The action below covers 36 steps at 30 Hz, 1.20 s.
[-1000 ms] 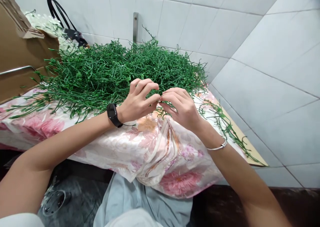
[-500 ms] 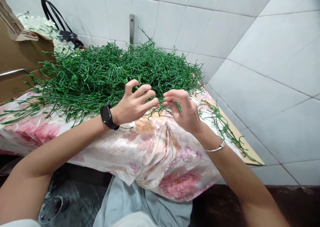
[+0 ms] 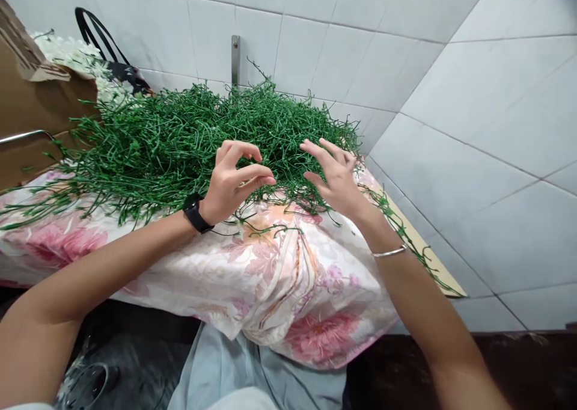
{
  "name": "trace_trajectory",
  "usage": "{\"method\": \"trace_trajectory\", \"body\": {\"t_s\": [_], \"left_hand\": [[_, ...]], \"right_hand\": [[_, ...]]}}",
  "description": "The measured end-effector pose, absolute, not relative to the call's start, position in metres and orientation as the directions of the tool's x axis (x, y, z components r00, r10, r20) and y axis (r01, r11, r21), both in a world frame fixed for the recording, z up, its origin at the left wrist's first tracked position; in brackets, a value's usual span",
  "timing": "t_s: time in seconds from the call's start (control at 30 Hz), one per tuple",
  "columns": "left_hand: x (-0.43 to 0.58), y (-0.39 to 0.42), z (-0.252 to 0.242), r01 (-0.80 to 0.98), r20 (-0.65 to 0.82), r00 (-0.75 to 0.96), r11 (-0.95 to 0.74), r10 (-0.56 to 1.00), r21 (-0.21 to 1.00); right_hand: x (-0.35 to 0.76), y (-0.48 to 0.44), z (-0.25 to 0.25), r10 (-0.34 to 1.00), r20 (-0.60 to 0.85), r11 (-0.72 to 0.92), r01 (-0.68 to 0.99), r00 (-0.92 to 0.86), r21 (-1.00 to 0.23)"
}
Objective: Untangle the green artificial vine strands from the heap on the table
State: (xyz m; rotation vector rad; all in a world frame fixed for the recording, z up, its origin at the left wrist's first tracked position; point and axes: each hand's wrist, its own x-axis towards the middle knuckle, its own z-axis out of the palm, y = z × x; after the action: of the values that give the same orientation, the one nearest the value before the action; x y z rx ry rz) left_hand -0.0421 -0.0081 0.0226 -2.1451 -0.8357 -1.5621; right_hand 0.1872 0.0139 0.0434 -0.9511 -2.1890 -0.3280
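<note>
A large heap of green artificial stems (image 3: 180,145), thin and branching, lies along the flowered cloth (image 3: 216,266) in front of me. My left hand (image 3: 234,175), with a black band on the wrist, hovers over the heap's near edge. Its fingers are loosely curled, thumb and index tips close together, and nothing shows in them. To its right, my right hand (image 3: 336,178) is raised with fingers spread and holds nothing. A loose green stem (image 3: 270,228) lies on the cloth below and between the hands.
A cardboard box (image 3: 45,109) stands at the left, with white artificial flowers (image 3: 72,58) and a black-handled bag (image 3: 124,73) behind it. More stems lie on a pale board (image 3: 419,241) at the right. Tiled walls (image 3: 324,55) bound the back and right.
My hands have moved apart. My right hand has opened its fingers, and my left fingers have curled in more. A loose stem now shows on the cloth beneath them.
</note>
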Motion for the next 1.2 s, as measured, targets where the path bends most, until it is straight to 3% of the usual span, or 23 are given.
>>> {"method": "trace_trajectory", "body": {"t_s": [0.07,0.3,0.43,0.57,0.7,1.0,1.2], "left_hand": [[-0.040,-0.008,0.020,0.652,0.950,0.195,-0.756,0.242,0.059],[-0.036,-0.014,0.018,0.483,0.917,0.287,-0.868,0.279,0.113],[-0.034,-0.016,0.018,0.271,0.899,0.253,-0.918,0.359,0.290],[-0.032,-0.013,0.019,0.118,0.818,0.233,-0.850,0.526,0.513],[-0.033,-0.010,0.020,0.039,0.749,0.269,-0.784,0.605,0.619],[-0.036,-0.011,0.022,0.032,0.752,0.230,-0.777,0.617,0.628],[-0.037,-0.013,0.023,0.076,0.794,0.309,-0.846,0.523,0.528]], "right_hand": [[0.177,0.007,0.042,0.517,0.695,0.707,0.707,-0.501,-0.017],[0.161,-0.015,0.043,0.409,0.705,0.900,0.383,-0.580,-0.208],[0.155,-0.018,0.037,0.363,0.775,0.912,0.368,-0.517,-0.181],[0.153,-0.019,0.036,0.325,0.825,0.898,0.425,-0.462,-0.116],[0.154,-0.020,0.037,0.307,0.853,0.879,0.469,-0.423,-0.083],[0.157,-0.020,0.033,0.387,0.827,0.856,0.492,-0.409,-0.157],[0.160,-0.022,0.035,0.436,0.793,0.859,0.460,-0.426,-0.225]]}}
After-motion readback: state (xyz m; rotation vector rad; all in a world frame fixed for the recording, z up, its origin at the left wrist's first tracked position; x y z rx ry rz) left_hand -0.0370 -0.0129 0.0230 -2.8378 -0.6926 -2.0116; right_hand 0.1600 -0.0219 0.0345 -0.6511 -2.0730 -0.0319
